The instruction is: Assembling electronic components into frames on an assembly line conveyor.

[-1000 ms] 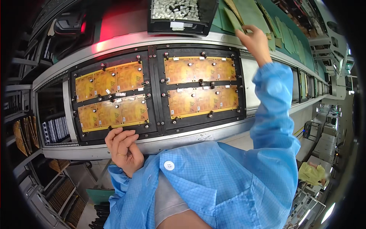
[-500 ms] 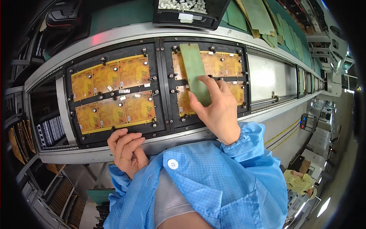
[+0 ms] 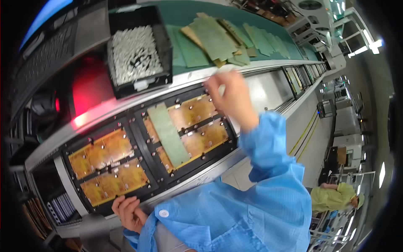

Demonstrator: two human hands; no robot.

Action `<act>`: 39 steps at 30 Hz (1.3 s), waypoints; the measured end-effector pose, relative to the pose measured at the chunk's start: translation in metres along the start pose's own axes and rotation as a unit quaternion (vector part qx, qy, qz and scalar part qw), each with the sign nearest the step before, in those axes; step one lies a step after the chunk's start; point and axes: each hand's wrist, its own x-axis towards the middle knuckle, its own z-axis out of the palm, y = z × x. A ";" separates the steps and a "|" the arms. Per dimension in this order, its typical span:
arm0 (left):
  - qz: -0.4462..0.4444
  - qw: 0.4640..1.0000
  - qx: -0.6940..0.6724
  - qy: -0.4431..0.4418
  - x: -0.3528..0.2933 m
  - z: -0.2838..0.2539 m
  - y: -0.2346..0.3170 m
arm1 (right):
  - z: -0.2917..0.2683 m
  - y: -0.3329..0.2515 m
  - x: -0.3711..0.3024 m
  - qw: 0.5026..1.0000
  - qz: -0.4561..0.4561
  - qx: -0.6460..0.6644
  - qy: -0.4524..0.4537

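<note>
My right hand (image 3: 231, 95) hangs over the far right corner of the right-hand black fixture (image 3: 161, 182), its fingers bent and smeared by motion. Whether anything is between them cannot be made out. A pale green strip (image 3: 168, 135) lies across two yellow-orange circuit panels (image 3: 205, 140) in that fixture, with no hand on it. My left hand (image 3: 128, 213) rests at the near edge of the left-hand fixture (image 3: 153, 191), fingers loosely bent, nothing seen in them. This fixture holds two more panels (image 3: 100, 153), with small white parts (image 3: 114, 165) between them.
Beyond the metal rail (image 3: 184, 77) stands a black bin (image 3: 166, 54) full of small white parts (image 3: 134, 52). Green boards (image 3: 214, 40) lie in a loose stack on the green bench. A person in yellow (image 3: 336, 196) stands far right.
My right hand has let go of the green strip and moved up and away to the right. The strip stays on the panels. The whole view has turned and shifted.
</note>
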 end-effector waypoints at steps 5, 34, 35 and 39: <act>-0.021 1.000 0.014 -0.003 -0.011 0.003 -0.007 | 0.006 0.206 0.092 0.980 0.134 -0.127 0.076; 0.104 0.984 0.127 0.071 0.026 0.019 0.028 | 0.026 0.326 0.127 0.966 0.219 0.073 0.113; 0.106 0.984 0.130 0.064 0.024 0.018 0.025 | 0.031 0.333 0.126 0.982 0.177 0.019 0.062; -0.050 0.991 0.112 0.048 -0.010 0.012 -0.004 | 0.018 0.320 0.129 0.979 0.178 -0.086 -0.041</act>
